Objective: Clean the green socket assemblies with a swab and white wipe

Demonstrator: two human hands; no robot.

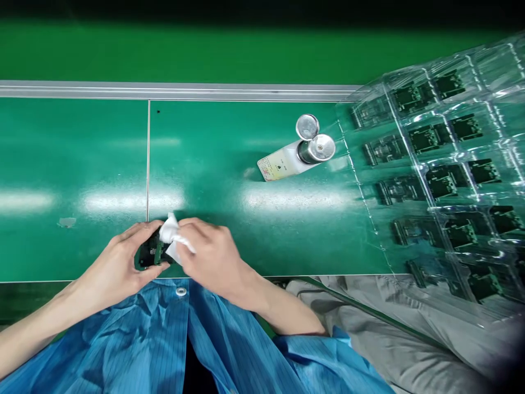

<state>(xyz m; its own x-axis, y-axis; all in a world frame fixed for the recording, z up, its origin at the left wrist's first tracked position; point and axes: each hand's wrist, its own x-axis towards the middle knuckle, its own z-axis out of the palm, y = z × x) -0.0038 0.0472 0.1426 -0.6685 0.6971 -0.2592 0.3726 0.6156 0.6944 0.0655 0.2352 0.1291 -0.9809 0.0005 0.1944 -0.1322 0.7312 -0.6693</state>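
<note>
Near the front edge of the green bench, my left hand grips a small black-and-green circuit board assembly between thumb and fingers. My right hand is closed on a crumpled white wipe, which lies against the right side of the board. The wipe and my fingers hide part of the board. Beyond my right hand stands a white dispenser bottle with a yellow label, its round metal lid flipped up.
Clear plastic trays with several circuit boards in their pockets take up the right side, overhanging the front edge. A metal rail runs along the bench's back. A seam crosses the green bench surface. Grey cloth lies below the bench edge.
</note>
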